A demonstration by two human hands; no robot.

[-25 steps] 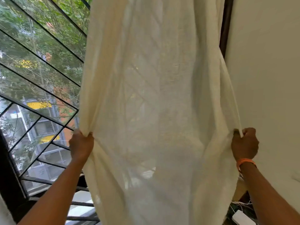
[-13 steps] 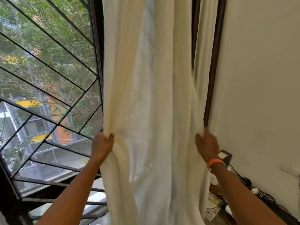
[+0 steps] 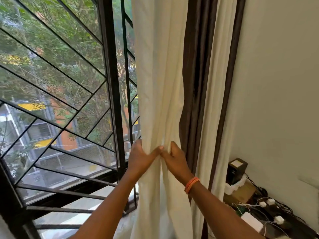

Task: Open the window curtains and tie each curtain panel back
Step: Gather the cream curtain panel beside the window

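Left hand point(image 3: 141, 157) and right hand point(image 3: 174, 157) squeeze curtain point(image 3: 158, 83) into bundle (window's right edge); next needs tie, none visible

You drew your left hand point(image 3: 141, 157) and right hand point(image 3: 174, 158) together until the thumbs met, gathering the cream curtain point(image 3: 158, 83) from a wide sheet into a narrow bunch. More of the window grille point(image 3: 110, 83) and a dark brown curtain point(image 3: 195, 83) came into sight.
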